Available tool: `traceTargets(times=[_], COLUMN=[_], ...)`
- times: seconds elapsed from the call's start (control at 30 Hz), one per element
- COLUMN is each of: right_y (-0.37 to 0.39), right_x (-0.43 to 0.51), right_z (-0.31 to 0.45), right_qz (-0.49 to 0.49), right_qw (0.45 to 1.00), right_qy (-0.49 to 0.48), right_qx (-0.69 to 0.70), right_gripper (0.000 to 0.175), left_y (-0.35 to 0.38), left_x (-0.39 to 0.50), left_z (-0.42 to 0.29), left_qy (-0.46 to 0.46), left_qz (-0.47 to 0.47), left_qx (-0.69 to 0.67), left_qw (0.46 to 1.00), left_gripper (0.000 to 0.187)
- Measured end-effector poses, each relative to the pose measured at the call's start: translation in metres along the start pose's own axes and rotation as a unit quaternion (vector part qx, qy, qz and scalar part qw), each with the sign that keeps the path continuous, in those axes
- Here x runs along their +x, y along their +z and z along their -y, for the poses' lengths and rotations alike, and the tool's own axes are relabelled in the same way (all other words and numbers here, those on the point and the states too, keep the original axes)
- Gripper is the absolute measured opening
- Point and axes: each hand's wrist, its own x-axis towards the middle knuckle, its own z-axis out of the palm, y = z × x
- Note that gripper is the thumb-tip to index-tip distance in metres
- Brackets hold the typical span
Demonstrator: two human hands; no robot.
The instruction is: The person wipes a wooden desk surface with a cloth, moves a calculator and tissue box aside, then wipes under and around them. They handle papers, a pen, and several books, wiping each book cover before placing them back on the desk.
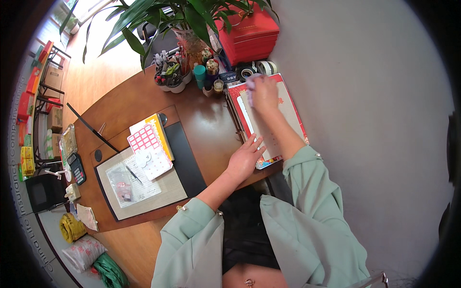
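Note:
My right hand (pixel 265 94) is closed on a crumpled lilac cloth (pixel 250 85), pressed to the upper part of a beige paper folder (pixel 288 118) with red print. That folder tops a stack that includes a red patterned sheet (pixel 236 94). My left hand (pixel 245 156) lies at the near left edge of the stack with its fingers spread, holding nothing. The fingertips touch the folder's lower left side. The stack rests on a brown wooden desk (pixel 212 144), beside the grey wall (pixel 353 108).
Behind the stack stand rolls of tape (pixel 266 67), small bottles (pixel 212 68), a pen holder (pixel 173 77), red bags (pixel 252 39) and a leafy plant (pixel 194 18). Leftward lie a desk pad (pixel 173 194) with notebooks (pixel 153 158), a calculator (pixel 76 168) and a thin black upright panel (pixel 92 127).

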Motion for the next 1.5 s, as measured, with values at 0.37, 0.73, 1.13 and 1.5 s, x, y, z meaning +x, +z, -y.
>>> traceTargets(times=[0.37, 0.73, 1.13, 1.5], right_y=[-0.017, -0.051, -0.093, -0.140], right_x=[-0.010, -0.054, -0.110, -0.203], right_z=[0.003, -0.027, -0.071, -0.041], right_qz=[0.013, 0.128, 0.045, 0.083], right_qw=[0.987, 0.974, 0.998, 0.993], right_qy=[-0.131, -0.180, -0.030, 0.069], right_qx=[0.088, 0.051, 0.031, 0.038], right_gripper=[0.036, 0.041, 0.038, 0.051], left_y=[0.002, -0.009, -0.012, -0.016], left_x=[0.000, 0.001, 0.002, 0.031], left_z=[0.000, -0.003, -0.009, -0.005], left_qy=[0.020, 0.030, 0.015, -0.236], left_qz=[-0.018, 0.032, 0.056, -0.112], left_qx=[0.020, 0.040, 0.064, -0.229], left_qw=[0.999, 0.998, 0.996, 0.938], left_gripper=[0.043, 0.048, 0.053, 0.041])
